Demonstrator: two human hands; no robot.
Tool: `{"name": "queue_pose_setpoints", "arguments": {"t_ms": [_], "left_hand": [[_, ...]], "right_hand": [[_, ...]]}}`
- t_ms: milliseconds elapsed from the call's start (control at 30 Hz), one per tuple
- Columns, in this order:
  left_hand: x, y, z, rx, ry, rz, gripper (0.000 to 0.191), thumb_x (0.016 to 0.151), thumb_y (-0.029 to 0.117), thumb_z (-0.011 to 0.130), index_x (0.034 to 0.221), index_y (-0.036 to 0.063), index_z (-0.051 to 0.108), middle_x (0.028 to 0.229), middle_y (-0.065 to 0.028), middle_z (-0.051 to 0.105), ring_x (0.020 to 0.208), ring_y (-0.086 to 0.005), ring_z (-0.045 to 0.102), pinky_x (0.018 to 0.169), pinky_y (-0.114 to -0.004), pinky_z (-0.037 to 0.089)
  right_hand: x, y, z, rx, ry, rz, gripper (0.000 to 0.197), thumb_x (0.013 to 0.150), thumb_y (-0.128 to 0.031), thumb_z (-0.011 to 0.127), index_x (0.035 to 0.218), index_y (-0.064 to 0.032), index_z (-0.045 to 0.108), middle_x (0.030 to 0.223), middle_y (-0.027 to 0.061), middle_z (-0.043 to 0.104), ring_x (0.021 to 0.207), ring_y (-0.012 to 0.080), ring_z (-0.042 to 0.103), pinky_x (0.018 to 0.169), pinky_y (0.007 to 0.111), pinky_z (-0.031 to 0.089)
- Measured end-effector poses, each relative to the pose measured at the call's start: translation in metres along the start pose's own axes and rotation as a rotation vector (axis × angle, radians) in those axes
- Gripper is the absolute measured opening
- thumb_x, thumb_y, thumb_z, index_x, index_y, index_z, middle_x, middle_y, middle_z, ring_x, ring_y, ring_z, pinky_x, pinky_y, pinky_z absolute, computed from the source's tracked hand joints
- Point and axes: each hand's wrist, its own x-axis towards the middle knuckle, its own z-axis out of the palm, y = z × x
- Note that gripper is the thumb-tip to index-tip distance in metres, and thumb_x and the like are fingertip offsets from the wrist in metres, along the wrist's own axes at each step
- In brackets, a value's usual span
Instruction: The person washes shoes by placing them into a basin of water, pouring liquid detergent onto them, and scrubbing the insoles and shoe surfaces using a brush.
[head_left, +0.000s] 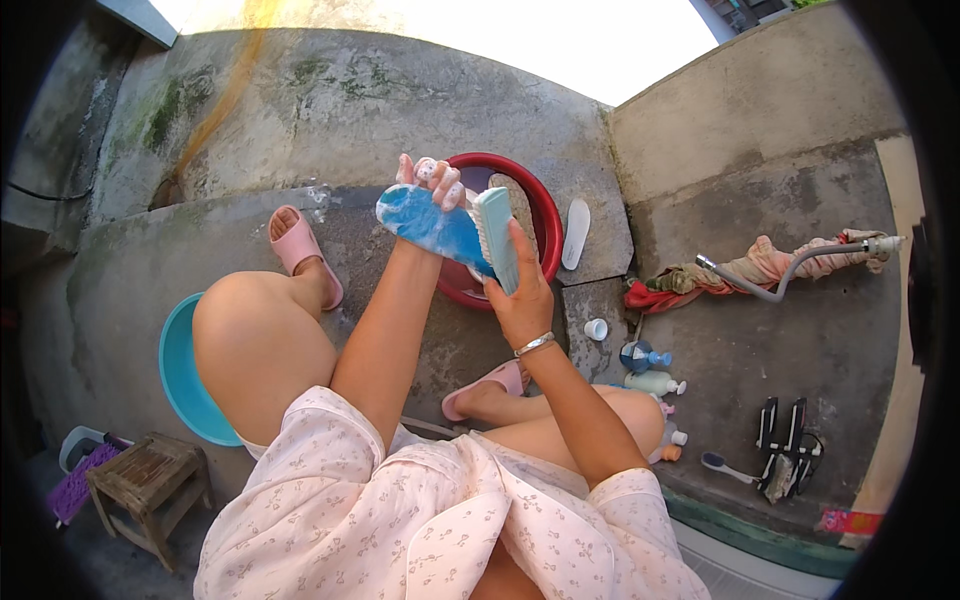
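Observation:
My left hand (442, 180), covered in suds, grips a shoe with a blue sole (431, 225) from behind, so the palm is hidden. The sole faces up and is streaked with foam. In my right hand (525, 300), which wears a silver bangle, is a pale green scrub brush (497, 232). Its white bristles touch or nearly touch one end of the sole. Below both hands stands a dark red basin (553, 225). A tan, speckled object (517, 196) lies partly in it, too covered to name. A white insole (576, 234) rests on the concrete right of the basin.
Right of my legs are a small white cup (595, 329), a blue bottle (637, 356) and several other bottles. A grey hose (780, 292) crosses a twisted cloth (750, 262) on the wall. Behind my left knee is a turquoise basin (176, 375), near a wooden stool (146, 469).

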Motion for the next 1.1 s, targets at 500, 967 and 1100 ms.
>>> {"name": "queue_pose_setpoints", "arguments": {"t_ms": [500, 967, 1100], "left_hand": [[-0.031, -0.032, 0.020, 0.422, 0.506, -0.225, 0.061, 0.094, 0.059, 0.047, 0.119, 0.0036, 0.055, 0.115, -0.0139, 0.063, 0.110, -0.0276, 0.059, 0.098, -0.042, 0.045], [-0.034, -0.060, -0.004, 0.534, 0.632, -0.134, 0.051, 0.104, 0.045, 0.026, 0.131, 0.0059, 0.046, 0.116, -0.0168, 0.061, 0.099, -0.0291, 0.062, 0.086, -0.045, 0.052], [-0.033, -0.047, -0.001, 0.554, 0.623, -0.089, 0.050, 0.104, 0.042, 0.024, 0.133, 0.0056, 0.043, 0.117, -0.0194, 0.061, 0.103, -0.0300, 0.060, 0.090, -0.046, 0.050]], "right_hand": [[0.044, 0.030, -0.006, 0.904, 0.075, 0.443, 0.083, 0.077, 0.009, 0.062, 0.149, -0.0092, 0.026, 0.132, 0.0174, 0.051, 0.108, 0.0228, 0.061, 0.087, 0.033, 0.052], [0.037, 0.006, 0.004, -0.401, -0.418, 0.217, 0.053, 0.101, -0.041, 0.035, 0.151, -0.0363, 0.019, 0.086, 0.0268, 0.067, 0.078, 0.0443, 0.065, 0.069, 0.054, 0.051], [0.027, 0.006, 0.005, -0.416, -0.472, 0.216, 0.054, 0.101, -0.043, 0.033, 0.152, -0.0358, 0.016, 0.084, 0.0258, 0.067, 0.076, 0.0444, 0.066, 0.068, 0.054, 0.051]]}}
